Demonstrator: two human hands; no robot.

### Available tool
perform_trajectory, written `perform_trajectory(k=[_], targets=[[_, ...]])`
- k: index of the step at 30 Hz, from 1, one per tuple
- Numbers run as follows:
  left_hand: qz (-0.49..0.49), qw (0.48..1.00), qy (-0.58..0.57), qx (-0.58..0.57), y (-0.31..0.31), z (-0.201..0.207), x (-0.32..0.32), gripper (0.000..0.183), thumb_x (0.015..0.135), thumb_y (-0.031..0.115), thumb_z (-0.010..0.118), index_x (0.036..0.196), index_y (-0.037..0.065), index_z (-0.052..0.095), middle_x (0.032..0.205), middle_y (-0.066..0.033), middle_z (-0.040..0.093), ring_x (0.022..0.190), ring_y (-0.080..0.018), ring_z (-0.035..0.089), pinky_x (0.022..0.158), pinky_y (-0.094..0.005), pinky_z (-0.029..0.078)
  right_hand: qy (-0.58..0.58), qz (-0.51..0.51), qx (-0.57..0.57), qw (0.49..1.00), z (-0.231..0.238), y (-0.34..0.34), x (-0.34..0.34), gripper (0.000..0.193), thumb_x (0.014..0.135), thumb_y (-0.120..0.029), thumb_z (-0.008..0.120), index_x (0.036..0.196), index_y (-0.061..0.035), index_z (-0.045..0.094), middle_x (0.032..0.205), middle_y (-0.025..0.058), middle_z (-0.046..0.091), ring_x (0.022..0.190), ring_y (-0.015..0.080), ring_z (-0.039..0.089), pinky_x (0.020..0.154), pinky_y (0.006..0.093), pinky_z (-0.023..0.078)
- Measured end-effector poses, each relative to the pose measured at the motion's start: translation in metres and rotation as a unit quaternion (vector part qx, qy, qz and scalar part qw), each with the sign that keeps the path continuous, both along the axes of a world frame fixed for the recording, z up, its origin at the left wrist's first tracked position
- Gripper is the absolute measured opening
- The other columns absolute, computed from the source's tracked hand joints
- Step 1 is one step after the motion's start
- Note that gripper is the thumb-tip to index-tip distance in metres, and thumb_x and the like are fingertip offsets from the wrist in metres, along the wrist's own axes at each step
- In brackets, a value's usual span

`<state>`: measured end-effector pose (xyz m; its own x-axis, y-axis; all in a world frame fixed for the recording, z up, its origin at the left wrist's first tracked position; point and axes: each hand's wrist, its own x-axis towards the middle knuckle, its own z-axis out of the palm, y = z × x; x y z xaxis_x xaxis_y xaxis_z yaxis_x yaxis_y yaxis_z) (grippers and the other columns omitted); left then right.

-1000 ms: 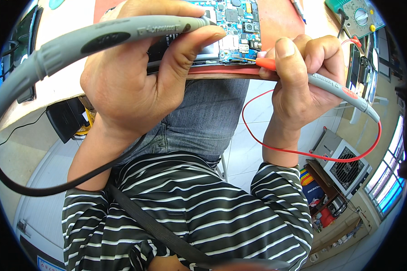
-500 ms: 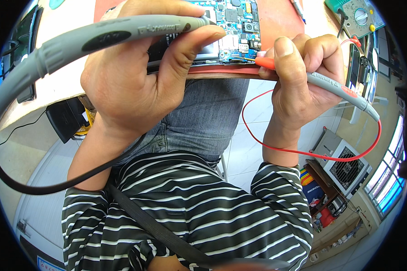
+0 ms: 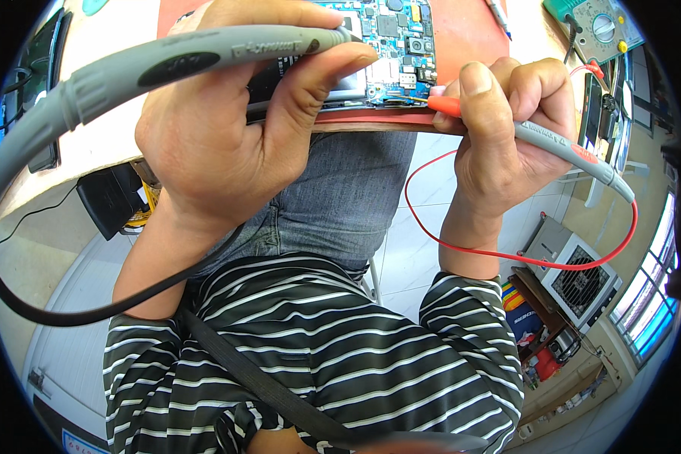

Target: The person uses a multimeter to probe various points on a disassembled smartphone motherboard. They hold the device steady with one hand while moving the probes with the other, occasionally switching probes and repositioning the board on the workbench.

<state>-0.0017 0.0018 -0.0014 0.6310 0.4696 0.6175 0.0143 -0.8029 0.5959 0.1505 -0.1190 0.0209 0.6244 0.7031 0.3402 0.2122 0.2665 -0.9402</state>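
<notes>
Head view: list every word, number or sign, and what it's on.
Print located, not quoted:
Grey probe, left hand: raised lettering.
Red-tipped probe, right hand: raised lettering.
Black panel: white print, too small.
Green multimeter: dial markings, too small.
Blue-and-yellow item: white lettering.
Lower-left card: small characters.

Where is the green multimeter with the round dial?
The green, boxy multimeter is at the head view's upper right, beyond the right hand, right of the blue-tipped pen.
</notes>
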Motion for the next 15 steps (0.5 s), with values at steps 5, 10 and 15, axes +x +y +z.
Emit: perform_trajectory(k=[5,10,15], targets=[[0.007,0.998,0.027,0.057,0.002,0.002,-0.001,0.021,0.085,0.009,0.071,0.100,-0.005,0.069,0.103,-0.0115,0.067,0.097,-0.0215,0.065,0.081,-0.0277,0.053,-0.023,-0.022,-0.002,1.000,-0.004,0.000,0.000,0.030,0.083,0.010,0.061,0.076,-0.0080,0.038,0.058,0.0063,0.052,0.045,0.0115,0.054,0.043,0.0231,0.048],[0.008,1.000,0.007,-0.029,-0.004,0.002,0.000,0.021,0.086,0.008,0.070,0.101,-0.006,0.068,0.102,-0.0116,0.067,0.092,-0.0195,0.065,0.080,-0.0266,0.053,-0.022,-0.026,0.011,0.999,-0.006,0.002,0.001,0.030,0.083,0.010,0.061,0.076,-0.0081,0.038,0.057,0.0063,0.052,0.045,0.0117,0.054,0.043,0.0231,0.048],[0.004,1.000,0.003,-0.023,-0.004,0.001,0.000,0.022,0.086,0.007,0.070,0.102,-0.007,0.067,0.103,-0.0121,0.067,0.090,-0.0191,0.066,0.080,-0.0266,0.053,0.004,-0.019,-0.014,1.000,0.003,0.000,-0.003,0.029,0.083,0.010,0.060,0.076,-0.0078,0.038,0.058,0.0068,0.053,0.046,0.0128,0.056,0.043,0.0234,0.048]])
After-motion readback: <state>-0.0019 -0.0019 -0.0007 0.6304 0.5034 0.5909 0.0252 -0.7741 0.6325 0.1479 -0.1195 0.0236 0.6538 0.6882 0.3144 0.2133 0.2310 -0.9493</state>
